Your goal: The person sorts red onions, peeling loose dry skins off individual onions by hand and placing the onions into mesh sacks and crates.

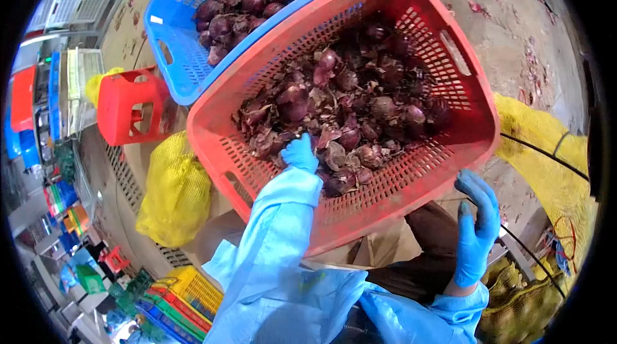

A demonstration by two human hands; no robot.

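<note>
My left hand (pixel 301 153), in a blue glove and light blue sleeve, reaches into the red plastic basket (pixel 204 109). Its fingers are curled down against the red onions (pixel 292 105); whatever they grip is hidden. Loose dry skins lie among the onions. Outside the basket's near right corner, my right hand (pixel 477 225) is raised in a blue glove with darkened fingertips. Its thumb and fingers stand apart with nothing between them.
A blue basket (pixel 166 77) with more red onions adjoins the far side. Yellow mesh sacks (pixel 172 193) flank me on both sides. A red stool (pixel 128 107) stands left, and stacked crates (pixel 183 302) are at lower left. Onion skins litter the floor.
</note>
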